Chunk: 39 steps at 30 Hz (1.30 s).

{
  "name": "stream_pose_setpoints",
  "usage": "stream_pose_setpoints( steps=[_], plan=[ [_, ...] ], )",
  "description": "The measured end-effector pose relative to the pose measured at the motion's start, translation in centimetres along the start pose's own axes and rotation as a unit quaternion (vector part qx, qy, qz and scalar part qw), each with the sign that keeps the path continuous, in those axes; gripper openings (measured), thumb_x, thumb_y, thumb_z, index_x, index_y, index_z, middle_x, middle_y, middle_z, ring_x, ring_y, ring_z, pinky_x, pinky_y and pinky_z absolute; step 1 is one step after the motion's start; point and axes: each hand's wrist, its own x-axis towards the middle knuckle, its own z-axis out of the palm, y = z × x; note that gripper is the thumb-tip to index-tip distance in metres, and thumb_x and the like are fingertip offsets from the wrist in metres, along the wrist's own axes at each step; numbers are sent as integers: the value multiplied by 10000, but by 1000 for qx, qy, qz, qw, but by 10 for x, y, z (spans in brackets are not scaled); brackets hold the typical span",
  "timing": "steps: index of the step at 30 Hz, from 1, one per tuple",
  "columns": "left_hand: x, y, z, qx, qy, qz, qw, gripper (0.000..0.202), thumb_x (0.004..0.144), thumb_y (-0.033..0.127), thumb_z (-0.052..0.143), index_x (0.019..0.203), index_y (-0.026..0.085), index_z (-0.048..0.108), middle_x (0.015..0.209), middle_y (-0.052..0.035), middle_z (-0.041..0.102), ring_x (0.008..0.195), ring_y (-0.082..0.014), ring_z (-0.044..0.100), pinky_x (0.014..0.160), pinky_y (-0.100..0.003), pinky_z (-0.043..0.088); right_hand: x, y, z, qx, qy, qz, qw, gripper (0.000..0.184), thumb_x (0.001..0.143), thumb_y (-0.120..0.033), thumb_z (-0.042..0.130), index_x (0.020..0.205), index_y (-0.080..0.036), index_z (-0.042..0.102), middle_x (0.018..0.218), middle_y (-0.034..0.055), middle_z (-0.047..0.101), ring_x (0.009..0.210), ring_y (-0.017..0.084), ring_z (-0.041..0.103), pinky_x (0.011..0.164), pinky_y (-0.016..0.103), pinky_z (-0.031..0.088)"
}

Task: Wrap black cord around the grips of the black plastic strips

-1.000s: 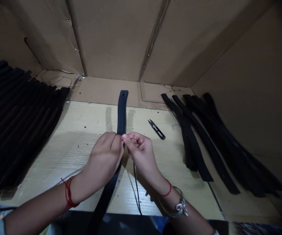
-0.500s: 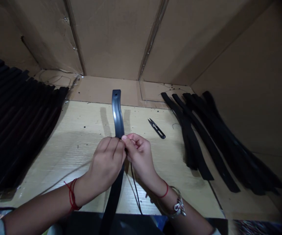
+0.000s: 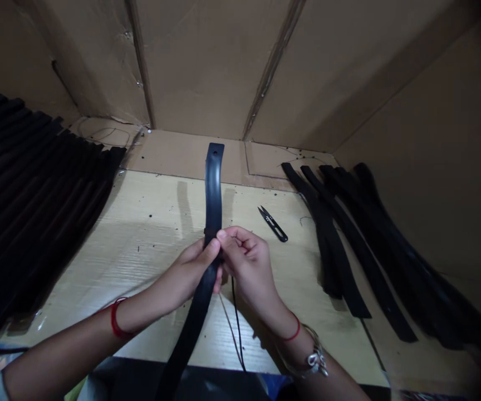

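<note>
A long black strap (image 3: pixel 214 195), glossy and with a small hole near its far end, stands up from the table's front edge between my hands. My left hand (image 3: pixel 196 262) grips it midway, the thumb lying on its face and the other fingers behind. With thumb and forefinger pinched at the strap's right edge, my right hand (image 3: pixel 246 256) is closed beside the left thumb. A thin black cord (image 3: pixel 237 323) hangs below the right hand. What lies inside that pinch is hidden, though the cord seems to come from there.
Black thread snips (image 3: pixel 273 224) lie right of my hands. Several black straps (image 3: pixel 349 262) are spread on the right, and a large row of similar straps (image 3: pixel 35 195) fills the left. Cardboard walls (image 3: pixel 199 67) enclose the back and right of the table (image 3: pixel 152 195).
My left hand has turned from knuckles-up over the strap to thumb in front, fingers behind. More of the strap's face shows. The right hand keeps its pinch, and the view has shifted slightly.
</note>
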Motion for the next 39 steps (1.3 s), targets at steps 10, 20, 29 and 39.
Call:
stream_pose_setpoints(
  steps=[10,20,29,39],
  plan=[
    [-12,20,2,-79,-48,25,995,285,1007,374,502,856,135,468,634,47,436,442,-17,404,456,-119,337,8,-9,-10,86,-105,6,991,237,779,-363,755,814,-155,647,461,-104,347,381,22,169,357,172,127],
    [-14,29,-3,-108,-143,-75,981,412,965,552,435,849,156,449,591,43,445,366,-35,343,395,-154,345,4,-8,-11,66,-143,7,987,318,777,-415,759,973,-167,721,565,-33,521,420,36,263,403,202,147],
    [-16,32,0,537,159,262,786,185,957,308,565,869,148,536,652,19,544,524,-85,470,510,-205,321,4,-6,-2,35,-21,-6,999,273,733,-385,795,740,-136,684,519,-53,428,460,51,305,406,179,233],
    [-15,31,3,281,190,178,924,255,965,349,560,819,141,575,686,-26,641,543,-104,601,497,-172,442,-1,3,4,54,37,-57,996,189,776,-320,753,840,-163,669,498,-83,402,410,39,247,378,180,197]
  ],
)
